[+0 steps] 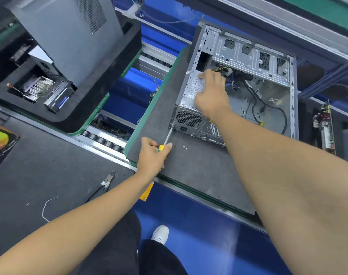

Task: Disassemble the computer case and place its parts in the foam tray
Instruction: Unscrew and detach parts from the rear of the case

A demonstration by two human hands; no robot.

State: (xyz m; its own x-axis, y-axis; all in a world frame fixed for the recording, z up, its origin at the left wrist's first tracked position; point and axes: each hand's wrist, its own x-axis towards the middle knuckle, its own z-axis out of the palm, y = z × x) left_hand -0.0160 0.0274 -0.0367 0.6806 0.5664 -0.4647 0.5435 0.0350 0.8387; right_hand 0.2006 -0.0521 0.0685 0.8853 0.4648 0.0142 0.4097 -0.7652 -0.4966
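Computer case lies open-sided on grey pallet. Left hand grips screwdriver, tip at the case's rear corner. Right hand rests on power supply, fingers loosely extended. Foam tray sits far left.

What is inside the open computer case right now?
Inside the computer case: the power supply with the right hand resting on it, black cables, a drive cage. The hand covers part of the supply.
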